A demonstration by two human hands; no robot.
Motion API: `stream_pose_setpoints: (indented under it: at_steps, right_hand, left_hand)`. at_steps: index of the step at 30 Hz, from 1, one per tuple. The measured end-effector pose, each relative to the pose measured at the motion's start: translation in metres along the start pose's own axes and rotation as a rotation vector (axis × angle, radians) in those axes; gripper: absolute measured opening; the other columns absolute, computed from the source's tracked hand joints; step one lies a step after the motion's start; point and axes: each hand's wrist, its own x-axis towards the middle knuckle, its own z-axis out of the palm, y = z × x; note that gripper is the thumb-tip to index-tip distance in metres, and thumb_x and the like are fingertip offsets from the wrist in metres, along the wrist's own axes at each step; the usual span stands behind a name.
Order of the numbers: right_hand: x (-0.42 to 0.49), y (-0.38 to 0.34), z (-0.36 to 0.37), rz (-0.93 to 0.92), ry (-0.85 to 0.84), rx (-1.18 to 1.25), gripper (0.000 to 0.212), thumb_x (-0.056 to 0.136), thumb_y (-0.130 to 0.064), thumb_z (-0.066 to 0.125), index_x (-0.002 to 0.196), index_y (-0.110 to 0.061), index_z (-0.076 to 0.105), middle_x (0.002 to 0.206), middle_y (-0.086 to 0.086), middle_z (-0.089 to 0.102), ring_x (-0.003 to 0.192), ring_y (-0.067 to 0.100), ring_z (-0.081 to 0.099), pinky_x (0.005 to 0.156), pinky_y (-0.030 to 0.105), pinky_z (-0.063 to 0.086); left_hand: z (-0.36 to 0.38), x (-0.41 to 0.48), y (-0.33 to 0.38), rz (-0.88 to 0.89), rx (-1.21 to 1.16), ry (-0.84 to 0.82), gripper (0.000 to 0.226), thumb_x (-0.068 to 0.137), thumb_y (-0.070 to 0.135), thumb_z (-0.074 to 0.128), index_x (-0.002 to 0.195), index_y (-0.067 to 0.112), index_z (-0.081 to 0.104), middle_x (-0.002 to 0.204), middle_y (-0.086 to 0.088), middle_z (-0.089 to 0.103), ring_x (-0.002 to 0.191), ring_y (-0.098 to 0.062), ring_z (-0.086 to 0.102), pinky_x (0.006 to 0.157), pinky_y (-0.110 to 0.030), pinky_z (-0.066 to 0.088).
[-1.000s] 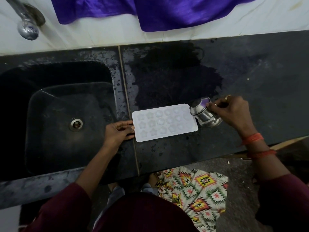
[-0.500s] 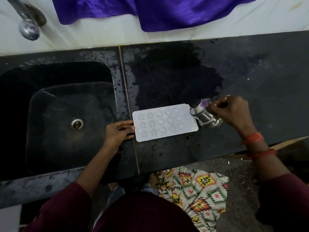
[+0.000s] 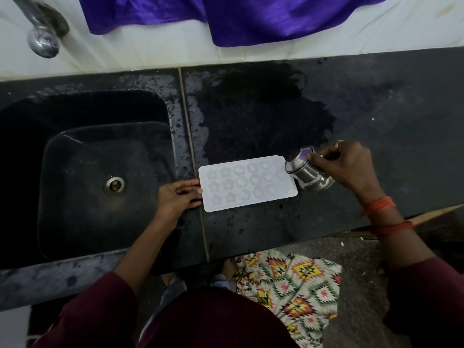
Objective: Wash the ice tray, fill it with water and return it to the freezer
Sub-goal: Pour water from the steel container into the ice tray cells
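A white ice tray [image 3: 247, 183] with star and round moulds lies flat on the black counter [image 3: 376, 109], just right of the sink. My left hand [image 3: 179, 198] holds its left short edge, thumb on top. My right hand [image 3: 344, 167] grips a small steel cup [image 3: 307, 172], tilted with its mouth over the tray's right end. Whether water is running from the cup cannot be made out.
A black sink [image 3: 82, 177] with a metal drain [image 3: 114, 185] lies to the left, under a steel tap [image 3: 42, 28] at the top left. Purple cloth [image 3: 251, 13] hangs over the white wall. A wet patch darkens the counter behind the tray.
The steel cup has tipped slightly further toward the tray's right end. My left hand and the tray have stayed where they were.
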Motion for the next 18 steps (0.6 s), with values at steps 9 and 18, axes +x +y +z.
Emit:
stream_pose_setpoints:
  at_steps: [9,18]
  right_hand:
    - [0.0016,-0.0034,0.0005,-0.026,-0.006,0.009,0.018,0.083,-0.033,0.078,0.069,-0.030,0.066,0.072,0.002,0.071,0.072,0.020,0.070,0.072,0.035,0.056]
    - [0.0034,-0.0064,0.0019,-0.023,-0.020,0.008,0.014,0.083,-0.031,0.078,0.073,-0.025,0.070,0.074,0.004,0.072,0.072,0.019,0.069,0.070,0.027,0.047]
  left_hand:
    - [0.0002,-0.0011,0.0004,0.001,-0.002,-0.002,0.022,0.082,-0.002,0.076,0.103,0.004,0.073,0.088,-0.012,0.076,0.070,-0.013,0.074,0.063,-0.023,0.060]
    - [-0.0003,0.0008,-0.0014,-0.001,0.000,0.004,0.022,0.081,-0.002,0.077,0.102,0.005,0.074,0.084,-0.009,0.077,0.070,-0.014,0.074,0.062,-0.024,0.060]
